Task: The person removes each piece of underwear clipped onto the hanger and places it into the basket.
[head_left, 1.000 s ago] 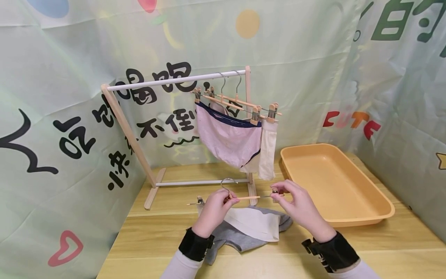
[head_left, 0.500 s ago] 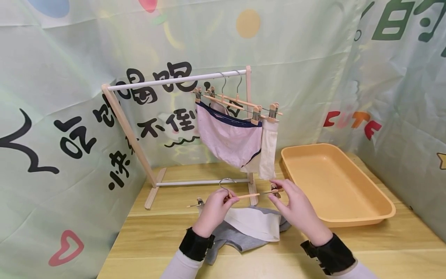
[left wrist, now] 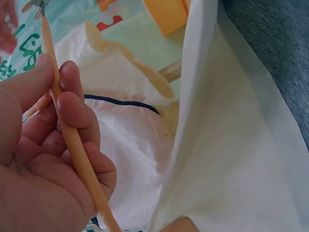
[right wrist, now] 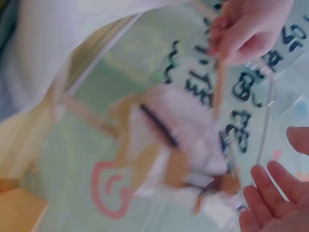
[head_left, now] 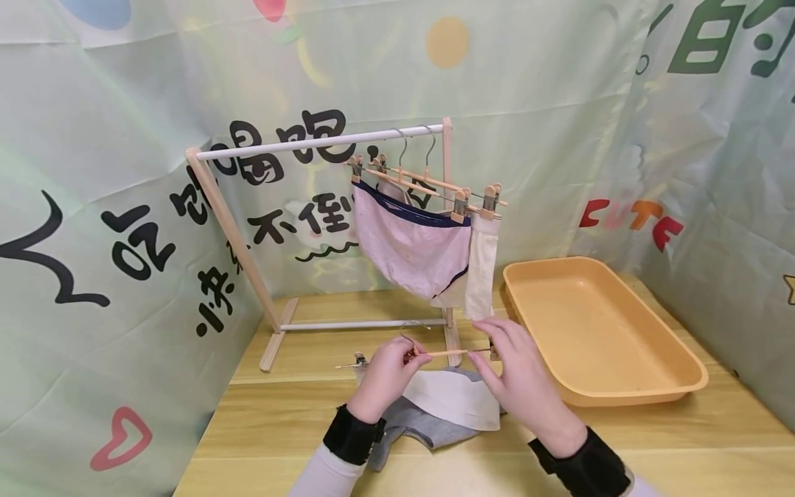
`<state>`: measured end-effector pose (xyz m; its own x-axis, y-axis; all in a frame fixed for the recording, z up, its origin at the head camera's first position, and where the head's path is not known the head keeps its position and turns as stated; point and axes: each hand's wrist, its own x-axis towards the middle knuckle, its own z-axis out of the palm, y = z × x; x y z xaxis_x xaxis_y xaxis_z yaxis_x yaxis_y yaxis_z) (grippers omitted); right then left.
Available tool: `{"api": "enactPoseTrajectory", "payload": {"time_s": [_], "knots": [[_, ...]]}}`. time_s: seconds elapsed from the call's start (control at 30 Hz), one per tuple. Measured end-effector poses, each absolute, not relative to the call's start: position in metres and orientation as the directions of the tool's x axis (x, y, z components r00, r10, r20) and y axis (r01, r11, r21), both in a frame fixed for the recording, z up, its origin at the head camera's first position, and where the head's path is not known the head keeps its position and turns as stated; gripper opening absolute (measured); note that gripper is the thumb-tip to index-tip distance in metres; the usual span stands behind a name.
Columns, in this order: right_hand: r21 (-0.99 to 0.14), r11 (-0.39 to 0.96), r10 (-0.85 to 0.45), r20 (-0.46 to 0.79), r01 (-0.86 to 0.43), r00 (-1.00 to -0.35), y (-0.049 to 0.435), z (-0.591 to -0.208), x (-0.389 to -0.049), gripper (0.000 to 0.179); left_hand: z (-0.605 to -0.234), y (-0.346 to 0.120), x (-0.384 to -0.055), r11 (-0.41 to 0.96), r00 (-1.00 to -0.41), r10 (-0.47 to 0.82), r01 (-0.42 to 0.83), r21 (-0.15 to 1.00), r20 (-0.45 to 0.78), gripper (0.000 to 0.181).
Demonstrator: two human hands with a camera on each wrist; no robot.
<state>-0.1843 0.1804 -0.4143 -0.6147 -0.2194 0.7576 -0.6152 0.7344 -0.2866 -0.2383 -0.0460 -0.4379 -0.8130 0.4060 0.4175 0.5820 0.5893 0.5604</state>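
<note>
My left hand grips the middle of a wooden clip hanger with a metal hook; in the left wrist view the fingers curl round its bar. From the hanger's left clip hangs a grey garment with a broad white band, lying partly on the table. Beside the hanger's right end my right hand has its thumb and fingers spread. The right clip shows partly behind its fingers. In the right wrist view, the clip is blurred and apart from the fingers.
Behind stands a drying rack with two clip hangers at its right end. They carry pink briefs with navy edging and a cream cloth. A yellow tray sits at right on the wooden table.
My right hand has let go of the hanger's right clip, its fingers spreading and shifting slightly left. The left hand keeps its hold on the bar.
</note>
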Motion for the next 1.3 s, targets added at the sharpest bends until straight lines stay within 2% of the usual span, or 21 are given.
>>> {"api": "enactPoseTrajectory", "payload": {"time_s": [0.1, 0.23, 0.4, 0.67, 1.0, 1.3], "knots": [[-0.257, 0.716, -0.28, 0.746, -0.649, -0.604, 0.165, -0.413, -0.18, 0.043, -0.438, -0.045, -0.238, 0.595, -0.813, 0.419, 0.582, 0.555, 0.404, 0.017], [-0.25, 0.717, -0.341, 0.688, -0.651, -0.64, 0.149, -0.417, -0.18, 0.038, -0.438, -0.045, -0.238, 0.599, -0.809, 0.434, 0.588, 0.544, 0.397, 0.017], [-0.227, 0.747, -0.385, 0.619, -0.625, -0.684, 0.139, -0.427, -0.189, 0.038, -0.44, -0.045, -0.238, 0.592, -0.801, 0.445, 0.598, 0.54, 0.4, 0.015], [-0.214, 0.72, -0.457, 0.57, -0.661, -0.683, 0.138, -0.437, -0.202, 0.04, -0.44, -0.044, -0.237, 0.591, -0.804, 0.458, 0.594, 0.545, 0.38, 0.014], [-0.307, 0.684, -0.418, 0.579, -0.662, -0.7, 0.135, -0.443, -0.205, 0.028, -0.441, -0.045, -0.239, 0.586, -0.796, 0.461, 0.605, 0.539, 0.393, 0.016], [-0.302, 0.677, -0.379, 0.639, -0.672, -0.669, 0.136, -0.448, -0.208, 0.013, -0.442, -0.046, -0.239, 0.571, -0.79, 0.47, 0.613, 0.546, 0.394, 0.016]]}}
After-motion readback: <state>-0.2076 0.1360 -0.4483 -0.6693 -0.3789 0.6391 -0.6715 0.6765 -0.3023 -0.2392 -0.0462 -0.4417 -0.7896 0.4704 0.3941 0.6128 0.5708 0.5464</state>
